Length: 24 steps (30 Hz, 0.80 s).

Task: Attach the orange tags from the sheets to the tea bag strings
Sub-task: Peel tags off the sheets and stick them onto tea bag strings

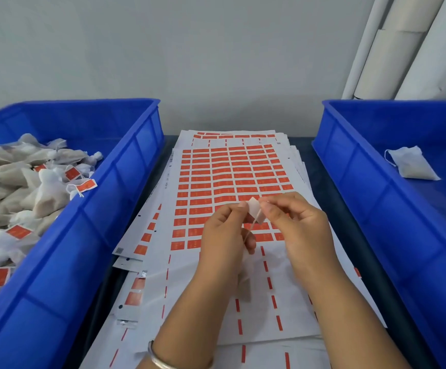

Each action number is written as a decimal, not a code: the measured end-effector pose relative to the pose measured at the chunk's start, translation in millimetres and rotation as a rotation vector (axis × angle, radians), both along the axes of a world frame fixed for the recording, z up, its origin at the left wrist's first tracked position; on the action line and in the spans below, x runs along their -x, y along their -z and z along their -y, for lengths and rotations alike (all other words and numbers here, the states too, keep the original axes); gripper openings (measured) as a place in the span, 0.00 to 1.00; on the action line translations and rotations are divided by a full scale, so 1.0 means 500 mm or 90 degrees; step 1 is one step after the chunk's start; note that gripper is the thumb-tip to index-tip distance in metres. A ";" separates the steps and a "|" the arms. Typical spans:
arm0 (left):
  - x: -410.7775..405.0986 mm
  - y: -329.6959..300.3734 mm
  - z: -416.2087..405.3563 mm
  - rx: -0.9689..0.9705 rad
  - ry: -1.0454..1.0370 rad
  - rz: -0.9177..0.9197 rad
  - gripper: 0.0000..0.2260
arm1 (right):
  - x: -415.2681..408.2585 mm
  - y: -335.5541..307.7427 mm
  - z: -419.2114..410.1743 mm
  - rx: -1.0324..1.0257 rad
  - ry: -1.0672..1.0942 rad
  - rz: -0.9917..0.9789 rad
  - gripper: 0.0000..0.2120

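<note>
Both hands meet above the top sheet of orange tags (232,179). My left hand (224,235) and my right hand (293,225) pinch a small tag (255,213), seen from its white back, folded around a thin tea bag string (249,231). The string runs down between the hands to a tea bag (245,288) that hangs blurred under my left wrist. The lower rows of the sheet hold only orange dashes where tags were peeled off.
A blue crate (105,209) on the left holds several tagged tea bags (30,198). A second blue crate (355,177) on the right holds one untagged tea bag (410,163). More tag sheets (142,230) lie stacked beneath. White rolls (392,49) lean at the back right.
</note>
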<state>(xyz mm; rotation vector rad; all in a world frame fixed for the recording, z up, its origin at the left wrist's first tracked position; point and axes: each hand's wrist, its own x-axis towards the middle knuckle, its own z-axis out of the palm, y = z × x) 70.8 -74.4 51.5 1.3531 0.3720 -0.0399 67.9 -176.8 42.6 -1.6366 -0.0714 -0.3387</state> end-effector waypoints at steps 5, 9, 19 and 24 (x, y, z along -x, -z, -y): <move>0.007 -0.001 0.000 0.008 0.015 0.010 0.08 | -0.003 0.010 0.007 -0.032 0.024 -0.018 0.07; 0.011 -0.006 -0.002 0.024 0.021 0.017 0.08 | -0.002 0.013 0.009 -0.048 0.041 -0.039 0.07; 0.018 -0.014 -0.005 0.029 0.053 0.035 0.12 | -0.007 0.018 0.013 -0.070 0.060 -0.072 0.04; 0.019 -0.015 -0.002 0.018 0.035 0.028 0.10 | -0.013 0.022 0.019 -0.071 0.070 -0.082 0.04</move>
